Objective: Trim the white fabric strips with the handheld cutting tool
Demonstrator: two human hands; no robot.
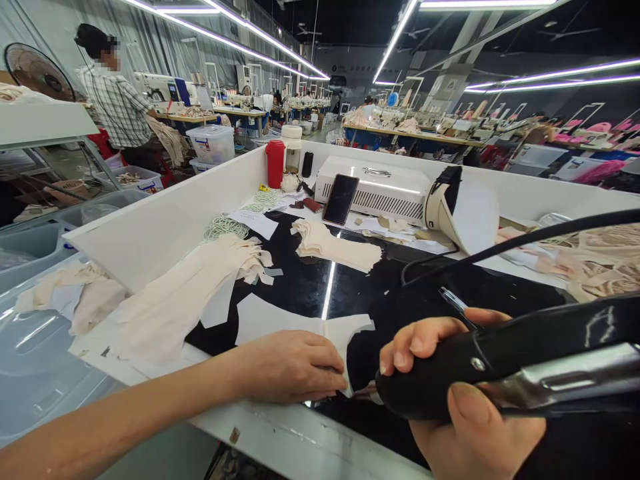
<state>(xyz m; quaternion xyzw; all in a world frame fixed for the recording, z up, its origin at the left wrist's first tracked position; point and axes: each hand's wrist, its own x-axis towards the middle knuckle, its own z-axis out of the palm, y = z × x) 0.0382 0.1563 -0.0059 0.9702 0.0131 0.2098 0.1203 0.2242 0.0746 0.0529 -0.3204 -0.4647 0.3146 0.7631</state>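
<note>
My right hand (465, 407) is wrapped round the handle of a black iron-like tool (525, 357) with a black cord, held low over the near edge of the black glossy worktop (310, 287). My left hand (290, 365) lies palm down, fingers curled, pressing a white cut fabric piece (280, 320) flat just left of the tool's tip. A pile of cream fabric pieces (175, 300) lies to the left of that hand.
Another stack of cream pieces (340, 248) sits mid-table. At the back stand a white machine box (380, 190) with a phone (341, 199) leaning on it and a red flask (275, 163). A white wall (165, 227) bounds the table. A person in a checked shirt (117, 103) works far left.
</note>
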